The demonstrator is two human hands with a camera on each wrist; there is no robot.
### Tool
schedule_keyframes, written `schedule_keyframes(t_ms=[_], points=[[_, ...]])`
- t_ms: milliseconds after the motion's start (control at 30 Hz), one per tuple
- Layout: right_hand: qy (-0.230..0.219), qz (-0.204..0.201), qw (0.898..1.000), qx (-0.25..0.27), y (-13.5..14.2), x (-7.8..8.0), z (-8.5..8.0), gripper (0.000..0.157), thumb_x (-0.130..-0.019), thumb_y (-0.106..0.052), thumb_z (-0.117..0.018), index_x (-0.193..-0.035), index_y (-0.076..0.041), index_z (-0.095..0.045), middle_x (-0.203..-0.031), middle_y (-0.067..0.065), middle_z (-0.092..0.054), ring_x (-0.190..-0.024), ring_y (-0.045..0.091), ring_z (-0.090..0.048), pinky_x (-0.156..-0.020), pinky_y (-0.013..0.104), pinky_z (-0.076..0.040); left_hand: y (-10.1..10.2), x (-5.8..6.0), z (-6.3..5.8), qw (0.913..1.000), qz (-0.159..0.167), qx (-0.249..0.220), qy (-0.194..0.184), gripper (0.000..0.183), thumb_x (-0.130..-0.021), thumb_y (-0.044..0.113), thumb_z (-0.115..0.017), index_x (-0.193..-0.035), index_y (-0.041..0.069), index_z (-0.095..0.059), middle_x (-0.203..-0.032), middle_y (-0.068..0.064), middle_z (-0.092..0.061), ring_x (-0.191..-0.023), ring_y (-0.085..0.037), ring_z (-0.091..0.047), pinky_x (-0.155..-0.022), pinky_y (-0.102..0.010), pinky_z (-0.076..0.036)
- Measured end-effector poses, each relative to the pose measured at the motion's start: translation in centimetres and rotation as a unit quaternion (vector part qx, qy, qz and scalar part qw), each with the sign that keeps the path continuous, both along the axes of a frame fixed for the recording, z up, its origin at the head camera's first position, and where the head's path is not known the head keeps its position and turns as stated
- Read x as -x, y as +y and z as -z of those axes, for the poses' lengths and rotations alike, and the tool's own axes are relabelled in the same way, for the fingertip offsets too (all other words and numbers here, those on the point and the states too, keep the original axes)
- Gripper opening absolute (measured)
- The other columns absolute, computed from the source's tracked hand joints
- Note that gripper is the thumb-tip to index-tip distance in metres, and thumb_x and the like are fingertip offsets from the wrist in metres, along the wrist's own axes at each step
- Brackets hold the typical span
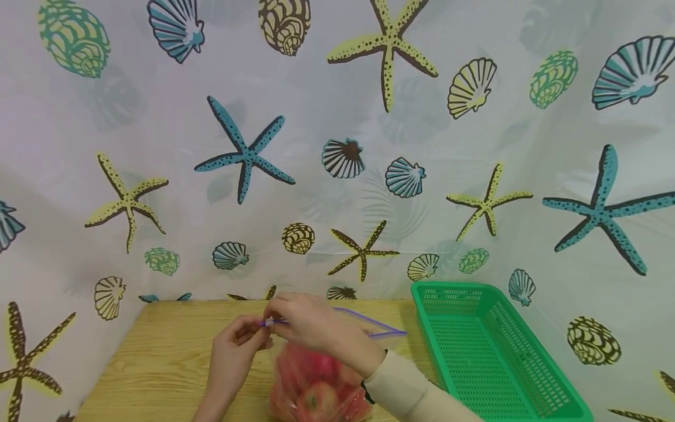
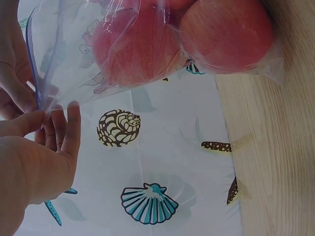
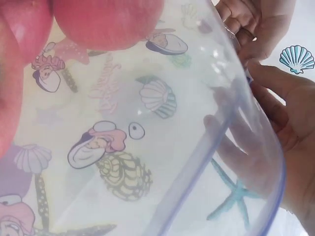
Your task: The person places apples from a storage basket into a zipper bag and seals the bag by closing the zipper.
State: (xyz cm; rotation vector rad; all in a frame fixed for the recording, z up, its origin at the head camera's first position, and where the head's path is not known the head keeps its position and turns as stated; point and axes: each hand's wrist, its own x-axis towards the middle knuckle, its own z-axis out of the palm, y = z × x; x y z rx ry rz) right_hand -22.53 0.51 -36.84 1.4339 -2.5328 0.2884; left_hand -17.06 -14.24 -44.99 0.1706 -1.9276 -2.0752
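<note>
A clear zip bag [image 2: 64, 59] with a purple-blue zip strip [image 1: 390, 333] along its open mouth holds several red apples [image 1: 318, 401]. At the left end of the strip, my left hand [image 1: 238, 347] pinches the bag's corner between thumb and fingers. Close against it, my right hand [image 1: 303, 319] pinches the strip beside a small pale slider [image 1: 269, 322]. The fingertips of both hands nearly meet there. In the right wrist view, the strip curves toward the camera and the bag's printed cartoon figures [image 3: 96, 145] show.
To the right, a green perforated plastic basket [image 1: 487, 369] stands on the wood-grain table [image 1: 158, 357]. A white sheet [image 1: 316, 205] printed with starfish and shells hangs behind and at both sides.
</note>
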Motion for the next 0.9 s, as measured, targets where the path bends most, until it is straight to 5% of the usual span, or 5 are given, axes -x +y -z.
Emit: schedule_keyframes(t_ms=[600,900], points=[[0.04,0.017,0.999,-0.013,0.9,0.0,0.3,0.009,-0.09,-0.029,-0.062,-0.091,-0.021,-0.063,-0.087,-0.012,-0.06,-0.076,0.002,-0.055,-0.067,0.018,-0.046,0.3,-0.3,-0.3,0.9996,0.019,0.003,0.022,0.023,-0.082,0.017,-0.072,-0.098,0.002,-0.066,-0.091,-0.008,-0.068,-0.078,-0.023,-0.068,-0.068,-0.034,-0.057],[0.063,0.044,0.996,-0.038,2.2,-0.6,-0.1,0.008,-0.09,-0.031,-0.061,-0.092,-0.023,-0.062,-0.091,-0.013,-0.06,-0.085,0.008,-0.056,-0.084,0.03,-0.046,0.7,-0.1,-0.7,0.9994,0.028,-0.003,0.018,0.022,-0.081,0.015,-0.074,-0.095,-0.001,-0.066,-0.084,-0.01,-0.068,-0.074,-0.02,-0.067,-0.066,-0.037,-0.057]])
